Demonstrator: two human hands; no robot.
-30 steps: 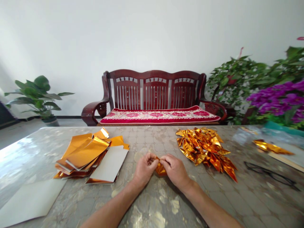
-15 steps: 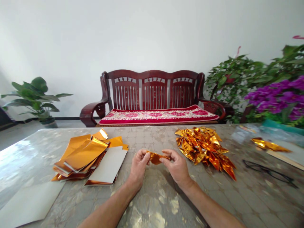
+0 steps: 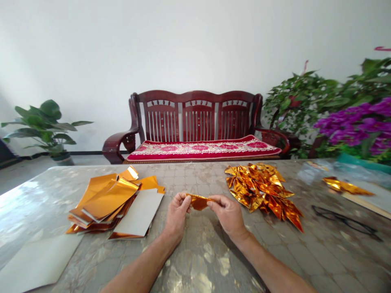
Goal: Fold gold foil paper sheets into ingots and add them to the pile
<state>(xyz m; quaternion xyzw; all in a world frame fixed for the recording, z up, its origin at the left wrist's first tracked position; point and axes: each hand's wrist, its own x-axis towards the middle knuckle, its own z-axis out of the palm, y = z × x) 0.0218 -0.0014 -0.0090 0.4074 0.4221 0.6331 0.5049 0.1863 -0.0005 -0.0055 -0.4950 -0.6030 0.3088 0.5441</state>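
Observation:
A small folded piece of gold foil paper is stretched between my two hands, just above the table. My left hand pinches its left end between thumb and fingers. At the other end, my right hand grips it the same way, the fingers partly hiding that tip. To the left lies a loose stack of flat gold foil sheets, with a white-backed sheet on its near side. Right of my hands is a heap of folded gold foil pieces.
A pale sheet lies at the table's near left. Black glasses, a separate gold foil piece and clear plastic are on the right. Beyond the table stands a wooden bench, with plants on both sides.
My right fingers have closed down and shifted slightly inward on the foil's right end. The foil's middle now shows a wider, brighter face. My left hand has barely moved.

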